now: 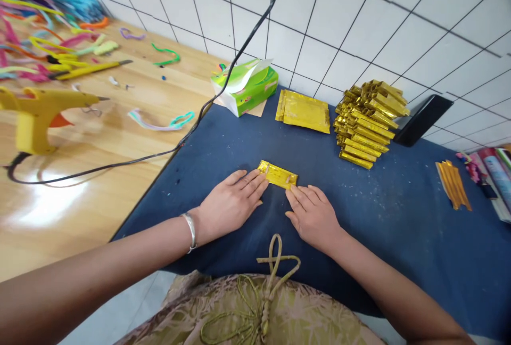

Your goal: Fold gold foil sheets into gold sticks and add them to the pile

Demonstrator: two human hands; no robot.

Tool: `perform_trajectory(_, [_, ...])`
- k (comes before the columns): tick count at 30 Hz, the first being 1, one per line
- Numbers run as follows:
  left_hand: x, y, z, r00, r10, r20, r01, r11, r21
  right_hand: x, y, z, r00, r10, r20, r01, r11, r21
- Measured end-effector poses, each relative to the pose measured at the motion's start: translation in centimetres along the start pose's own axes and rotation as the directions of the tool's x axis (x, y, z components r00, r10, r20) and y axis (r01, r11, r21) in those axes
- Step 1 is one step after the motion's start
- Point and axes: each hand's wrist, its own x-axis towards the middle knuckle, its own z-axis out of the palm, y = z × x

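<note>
Two-handed, presses gold strip (278, 175) at centre with open, extended fingers of left hand (229, 204) and right hand (317, 220), beneath many seemingly folded gold strips (365, 124), upper right, and wider, apparently unfolded gold packets (306, 113), upper centre.

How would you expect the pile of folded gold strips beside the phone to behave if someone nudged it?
The gold strip pile would probably slide apart, since its strips look loosely stacked and shiny. Each seems light, being thin folded foil or paper, and likely holds its narrow shape unless pressed.
</note>
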Motion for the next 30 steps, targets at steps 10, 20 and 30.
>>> perform_trajectory(10, [4.4,-3.5,0.7,0.993,0.058,-0.103,-0.073,0.986,-0.147,1.0,-3.4,-1.1,0.990,-0.132,0.052,0.122,0.979,0.163])
perform_trajectory(20, [5.5,-2.7,1.5,0.994,0.099,-0.038,-0.106,0.959,-0.264,1.7,-5.4,-0.8,0.983,-0.163,0.090,0.156,0.984,0.083])
perform_trajectory(30, [11.7,-5.8,0.8,0.859,0.512,0.010,-0.459,0.778,-0.429,2.6,4.4,-1.2,0.982,0.138,-0.131,-0.109,0.972,0.210])
